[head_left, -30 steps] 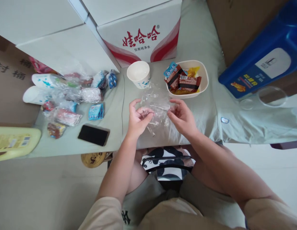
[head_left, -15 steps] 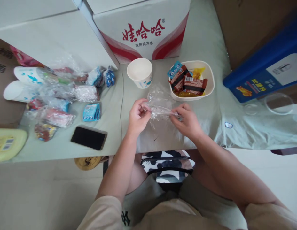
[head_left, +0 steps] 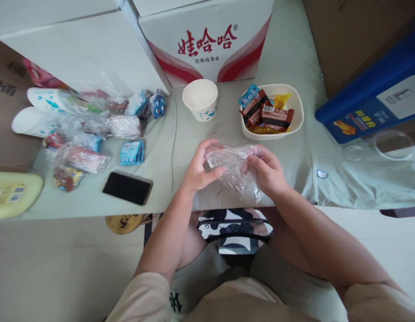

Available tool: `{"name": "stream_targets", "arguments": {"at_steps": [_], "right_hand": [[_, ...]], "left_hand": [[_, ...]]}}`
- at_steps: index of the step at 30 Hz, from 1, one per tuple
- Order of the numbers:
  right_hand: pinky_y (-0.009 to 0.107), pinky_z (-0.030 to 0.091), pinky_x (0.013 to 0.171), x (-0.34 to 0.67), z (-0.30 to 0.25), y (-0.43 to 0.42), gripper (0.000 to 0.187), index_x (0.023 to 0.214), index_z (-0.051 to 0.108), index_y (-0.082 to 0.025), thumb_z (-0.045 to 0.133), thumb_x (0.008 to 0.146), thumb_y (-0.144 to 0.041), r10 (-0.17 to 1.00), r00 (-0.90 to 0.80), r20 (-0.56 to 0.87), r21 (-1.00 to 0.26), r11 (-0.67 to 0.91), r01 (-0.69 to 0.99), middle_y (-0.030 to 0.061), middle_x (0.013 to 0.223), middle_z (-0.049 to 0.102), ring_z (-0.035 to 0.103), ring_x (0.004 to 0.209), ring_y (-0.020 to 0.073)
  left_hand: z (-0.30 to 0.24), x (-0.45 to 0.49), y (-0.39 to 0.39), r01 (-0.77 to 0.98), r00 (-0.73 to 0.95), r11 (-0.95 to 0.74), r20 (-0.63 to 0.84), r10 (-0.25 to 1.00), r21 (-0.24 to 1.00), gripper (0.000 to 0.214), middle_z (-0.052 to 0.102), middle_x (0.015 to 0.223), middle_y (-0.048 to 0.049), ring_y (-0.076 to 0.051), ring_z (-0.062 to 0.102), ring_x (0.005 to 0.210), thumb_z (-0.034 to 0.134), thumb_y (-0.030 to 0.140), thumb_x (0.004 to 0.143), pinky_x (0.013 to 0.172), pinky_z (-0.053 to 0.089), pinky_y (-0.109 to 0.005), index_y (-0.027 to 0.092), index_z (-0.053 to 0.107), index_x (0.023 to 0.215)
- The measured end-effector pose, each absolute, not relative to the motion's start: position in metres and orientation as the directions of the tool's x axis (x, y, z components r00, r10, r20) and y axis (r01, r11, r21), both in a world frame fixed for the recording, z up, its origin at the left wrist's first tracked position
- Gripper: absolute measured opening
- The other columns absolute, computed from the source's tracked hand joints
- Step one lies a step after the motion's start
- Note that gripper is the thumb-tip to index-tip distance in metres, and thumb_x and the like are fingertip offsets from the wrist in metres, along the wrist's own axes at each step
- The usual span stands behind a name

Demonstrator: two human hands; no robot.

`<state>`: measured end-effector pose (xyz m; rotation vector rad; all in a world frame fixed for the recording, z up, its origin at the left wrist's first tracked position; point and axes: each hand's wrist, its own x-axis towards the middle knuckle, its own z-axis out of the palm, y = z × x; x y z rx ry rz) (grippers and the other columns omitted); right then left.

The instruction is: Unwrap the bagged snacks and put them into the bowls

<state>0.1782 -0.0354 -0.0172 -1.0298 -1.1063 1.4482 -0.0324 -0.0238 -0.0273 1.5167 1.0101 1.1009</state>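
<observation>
A crumpled clear plastic bag (head_left: pixel 232 167) is between my hands above the table edge. My right hand (head_left: pixel 267 170) is closed on its right side, thumb pressed against the fingers. My left hand (head_left: pixel 204 166) has thumb and fingers apart around the bag's left side, touching it without a visible pinch. Just behind stands a white paper cup (head_left: pixel 200 100) with a blue-green print, upright. To its right, a cream bowl (head_left: pixel 297 120) contains brown, blue and yellow snack packets (head_left: pixel 277 118).
Left are a phone (head_left: pixel 127 188), a blue packet (head_left: pixel 132 153), several bagged snacks (head_left: pixel 88 158) and two paper cups lying sideways (head_left: pixel 46 100). A white carton (head_left: pixel 207 44) stands behind. A blue container (head_left: pixel 368 98) and clear round lid (head_left: pixel 394 145) are at right.
My left hand has opened from its pinch on the plastic bag. The bag has bunched up and shifted right and nearer me, still in my right hand. The view has shifted slightly.
</observation>
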Motion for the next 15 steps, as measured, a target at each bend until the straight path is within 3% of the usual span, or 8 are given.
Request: {"name": "stream_targets", "arguments": {"at_steps": [2, 5, 7, 10, 13, 15], "right_hand": [[0.032, 0.052, 0.074, 0.178, -0.02, -0.033, 0.022, 0.091, 0.059, -0.026, 0.067, 0.086, -0.045, 0.993, -0.088, -0.073, -0.964, -0.093, -0.251, -0.0038, 0.068, 0.064, 0.063, 0.067, 0.0158], [0.033, 0.052, 0.077, 0.178, -0.019, -0.03, 0.036, 0.101, 0.062, -0.026, 0.076, 0.078, -0.049, 0.977, -0.163, -0.134, -0.958, -0.17, -0.231, -0.0013, 0.08, 0.069, 0.066, 0.078, 0.0187], [0.031, 0.049, 0.071, 0.178, -0.018, -0.029, 0.035, 0.093, 0.064, -0.023, 0.08, 0.074, -0.048, 0.953, -0.228, -0.198, -0.961, -0.235, -0.146, -0.0004, 0.078, 0.067, 0.062, 0.072, 0.0169], [0.027, 0.042, 0.063, 0.179, -0.016, -0.029, 0.032, 0.075, 0.06, -0.02, 0.076, 0.076, -0.048, 0.959, -0.167, -0.229, -0.97, -0.239, -0.045, -0.0012, 0.07, 0.061, 0.052, 0.063, 0.0123], [0.027, 0.042, 0.064, 0.18, -0.018, -0.029, 0.031, 0.08, 0.06, -0.021, 0.071, 0.08, -0.049, 0.973, -0.1, -0.207, -0.977, -0.211, -0.032, -0.0013, 0.072, 0.061, 0.052, 0.065, 0.0127], [0.028, 0.044, 0.065, 0.181, -0.02, -0.029, 0.031, 0.084, 0.061, -0.021, 0.068, 0.082, -0.051, 0.958, -0.173, -0.229, -0.973, -0.231, 0.009, -0.0007, 0.075, 0.063, 0.055, 0.068, 0.0143]], "left_hand": [[-0.03, -0.029, -0.023, 0.058, 0.216, -0.032, 0.019, 0.976, 0.998, 0.051, 0.074, 0.101, -0.0065, -0.021, 0.072, 0.091, 0.08, 0.052, 0.078, 0.079, 0.055, -0.032, 0.023, 0.064, 0.117], [-0.028, -0.025, -0.02, -0.024, 0.074, 0.082, -0.08, 0.994, 0.996, 0.036, 0.074, 0.089, -0.0024, -0.015, 0.069, 0.076, 0.082, 0.046, 0.076, 0.068, 0.053, -0.026, 0.021, 0.068, 0.099], [-0.024, -0.025, -0.018, -0.15, 0.026, 0.145, -0.143, 0.989, 0.978, 0.042, 0.074, 0.085, -0.0002, -0.015, 0.069, 0.073, 0.084, 0.045, 0.073, 0.065, 0.052, -0.024, 0.023, 0.065, 0.104], [-0.02, -0.024, -0.016, -0.287, 0.107, 0.28, -0.26, 0.96, 0.916, 0.056, 0.075, 0.087, -0.0005, -0.018, 0.073, 0.076, 0.086, 0.047, 0.069, 0.064, 0.054, -0.026, 0.026, 0.062, 0.115], [-0.019, -0.021, -0.016, -0.266, 0.214, 0.379, -0.329, 0.92, 0.887, 0.058, 0.077, 0.093, -0.004, -0.021, 0.074, 0.085, 0.09, 0.041, 0.064, 0.072, 0.058, -0.03, 0.022, 0.065, 0.114], [-0.02, -0.018, -0.017, -0.225, 0.187, 0.383, -0.346, 0.919, 0.896, 0.047, 0.077, 0.09, -0.0043, -0.019, 0.073, 0.083, 0.089, 0.036, 0.064, 0.075, 0.058, -0.03, 0.019, 0.069, 0.103]]}}
